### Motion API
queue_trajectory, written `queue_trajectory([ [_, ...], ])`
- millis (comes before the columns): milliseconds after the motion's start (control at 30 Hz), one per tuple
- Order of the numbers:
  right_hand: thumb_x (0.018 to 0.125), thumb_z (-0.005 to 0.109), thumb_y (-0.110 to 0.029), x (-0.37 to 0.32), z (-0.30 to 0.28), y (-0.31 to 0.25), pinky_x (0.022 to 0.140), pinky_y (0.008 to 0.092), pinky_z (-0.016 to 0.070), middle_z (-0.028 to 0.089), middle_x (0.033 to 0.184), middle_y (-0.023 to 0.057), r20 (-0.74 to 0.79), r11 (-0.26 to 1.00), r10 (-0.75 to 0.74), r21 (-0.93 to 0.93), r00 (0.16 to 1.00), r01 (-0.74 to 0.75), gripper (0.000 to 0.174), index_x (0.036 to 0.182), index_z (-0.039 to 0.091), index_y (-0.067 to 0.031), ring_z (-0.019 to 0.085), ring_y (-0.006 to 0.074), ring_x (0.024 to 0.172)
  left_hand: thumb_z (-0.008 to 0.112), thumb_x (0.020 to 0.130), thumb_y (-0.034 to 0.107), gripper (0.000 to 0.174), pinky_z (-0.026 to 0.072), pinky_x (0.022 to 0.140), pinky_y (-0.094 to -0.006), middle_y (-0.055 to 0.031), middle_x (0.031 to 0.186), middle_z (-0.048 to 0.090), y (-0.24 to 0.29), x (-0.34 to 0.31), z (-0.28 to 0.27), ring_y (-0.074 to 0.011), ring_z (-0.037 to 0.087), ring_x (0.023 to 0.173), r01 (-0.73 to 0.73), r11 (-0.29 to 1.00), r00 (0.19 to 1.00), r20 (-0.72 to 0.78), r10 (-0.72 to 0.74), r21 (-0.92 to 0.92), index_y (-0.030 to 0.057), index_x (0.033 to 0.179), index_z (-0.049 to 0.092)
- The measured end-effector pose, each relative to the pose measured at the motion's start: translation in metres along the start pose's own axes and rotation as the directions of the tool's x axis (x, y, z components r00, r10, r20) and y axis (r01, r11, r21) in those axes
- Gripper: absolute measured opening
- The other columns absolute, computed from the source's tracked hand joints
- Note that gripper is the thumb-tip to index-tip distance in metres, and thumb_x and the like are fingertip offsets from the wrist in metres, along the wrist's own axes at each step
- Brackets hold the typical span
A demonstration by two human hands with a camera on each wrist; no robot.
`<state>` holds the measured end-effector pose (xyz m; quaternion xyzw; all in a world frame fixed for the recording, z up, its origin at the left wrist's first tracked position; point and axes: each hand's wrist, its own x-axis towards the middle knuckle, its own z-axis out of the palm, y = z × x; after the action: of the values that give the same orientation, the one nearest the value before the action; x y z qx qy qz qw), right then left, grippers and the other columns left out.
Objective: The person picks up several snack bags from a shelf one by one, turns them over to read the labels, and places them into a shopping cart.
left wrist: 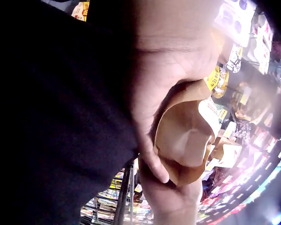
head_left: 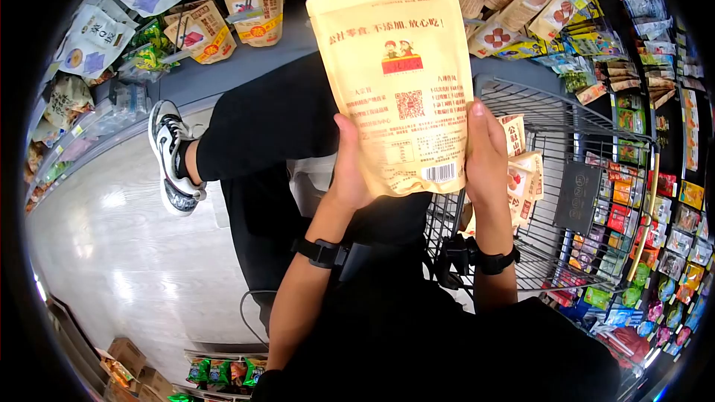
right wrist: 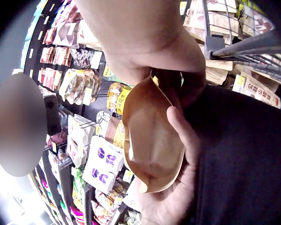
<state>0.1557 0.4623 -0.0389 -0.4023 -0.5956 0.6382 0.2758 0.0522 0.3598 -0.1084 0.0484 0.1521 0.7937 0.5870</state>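
Note:
Both hands hold up a cream-coloured snack pouch (head_left: 402, 52), its printed face with a QR code and barcode turned towards me. My left hand (head_left: 348, 167) grips the pouch's lower left edge, thumb on the near face. On the opposite edge, my right hand (head_left: 488, 164) grips it the same way, thumb along the print. Most of the fingers are hidden behind the pouch in the head view. Seen from below in the left wrist view, the pouch's bottom (left wrist: 185, 136) is plain brown and spread between the two hands. The right wrist view shows the same brown base (right wrist: 154, 138).
A wire shopping cart (head_left: 540, 246) stands at the right, with several similar pouches (head_left: 523, 186) inside. Shelves of bagged snacks (head_left: 197, 30) curve around ahead and to the right. Crossed legs in black trousers (head_left: 264, 119) lie below the pouch, over a pale floor (head_left: 126, 253).

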Motion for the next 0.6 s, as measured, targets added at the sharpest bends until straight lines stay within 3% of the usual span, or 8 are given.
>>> queue_trajectory([
  [167,0.098,0.034,-0.024,-0.003,0.003,-0.003,0.068,0.0192,0.0400,0.058,0.085,0.0020,-0.011,1.000,-0.015,0.023,1.000,0.016,0.034,0.101,0.055,0.0030,0.048,0.0047,0.074,0.020,0.087,0.062,0.076,0.0401,0.096,-0.0413,-0.0156,0.134,0.039,0.003,-0.003,0.007,-0.0285,0.045,0.119,-0.001,1.000,0.999,0.038,0.002,-0.015,0.0041,0.136,0.025],
  [300,0.096,0.040,-0.022,-0.003,0.000,-0.006,0.073,0.0209,0.0418,0.058,0.091,0.0047,0.018,0.997,-0.040,-0.059,0.999,0.041,0.032,0.111,0.052,0.0024,0.052,0.0077,0.082,0.022,0.087,0.062,0.077,0.0396,0.096,-0.0420,-0.0150,0.137,0.034,0.011,-0.007,0.019,-0.0282,0.040,0.123,0.009,0.999,0.997,0.073,-0.012,0.037,0.0052,0.138,0.019],
  [367,0.089,0.052,-0.023,-0.008,0.006,-0.017,0.080,0.0254,0.0422,0.055,0.106,0.0094,0.046,0.886,-0.330,-0.329,0.943,0.326,0.038,0.118,0.047,0.0011,0.052,0.0146,0.095,0.024,0.086,0.063,0.079,0.0393,0.097,-0.0422,-0.0145,0.139,0.031,0.014,-0.012,0.025,-0.0277,0.036,0.126,0.031,0.998,0.996,0.081,-0.036,0.059,0.0057,0.140,0.015],
  [433,0.071,0.071,-0.038,-0.017,0.005,-0.042,0.092,0.0356,0.0375,0.042,0.128,0.0143,0.073,0.846,-0.399,-0.355,0.914,0.397,0.074,0.127,0.040,0.0004,0.043,0.0249,0.116,0.028,0.081,0.069,0.089,0.0363,0.098,-0.0406,-0.0133,0.143,0.021,0.017,-0.015,0.031,-0.0249,0.027,0.131,-0.159,0.826,0.983,0.163,0.083,0.540,0.0061,0.141,0.006],
  [500,0.061,0.077,-0.046,-0.026,0.005,-0.055,0.096,0.0371,0.0344,0.041,0.129,0.0145,0.312,0.911,-0.363,-0.079,0.878,0.405,0.094,0.130,0.035,0.0020,0.040,0.0247,0.120,0.038,0.085,0.061,0.094,0.0133,0.107,-0.0349,-0.0202,0.144,0.007,0.030,-0.019,0.056,-0.0259,0.010,0.135,-0.279,0.776,0.948,0.293,0.128,0.565,-0.0004,0.139,-0.008],
  [567,0.053,0.082,-0.047,-0.042,0.018,-0.067,0.099,0.0385,0.0309,0.038,0.132,0.0151,0.354,0.927,-0.340,-0.029,0.871,0.373,0.106,0.132,0.031,0.0034,0.036,0.0238,0.123,0.037,0.089,0.052,0.086,0.0109,0.108,-0.0368,-0.0247,0.144,0.002,0.040,-0.026,0.079,-0.0348,0.007,0.135,-0.375,0.575,0.923,0.348,0.162,0.727,-0.0008,0.139,-0.010],
  [600,0.059,0.083,-0.032,-0.045,0.019,-0.068,0.096,0.0364,0.0364,0.043,0.127,0.0157,0.332,0.915,-0.363,-0.048,0.871,0.400,0.095,0.130,0.031,0.0028,0.044,0.0224,0.117,0.039,0.090,0.046,0.078,0.0138,0.107,-0.0378,-0.0260,0.143,0.006,0.041,-0.033,0.085,-0.0379,0.012,0.133,-0.336,0.492,0.941,0.303,0.148,0.803,0.0010,0.140,-0.002],
])
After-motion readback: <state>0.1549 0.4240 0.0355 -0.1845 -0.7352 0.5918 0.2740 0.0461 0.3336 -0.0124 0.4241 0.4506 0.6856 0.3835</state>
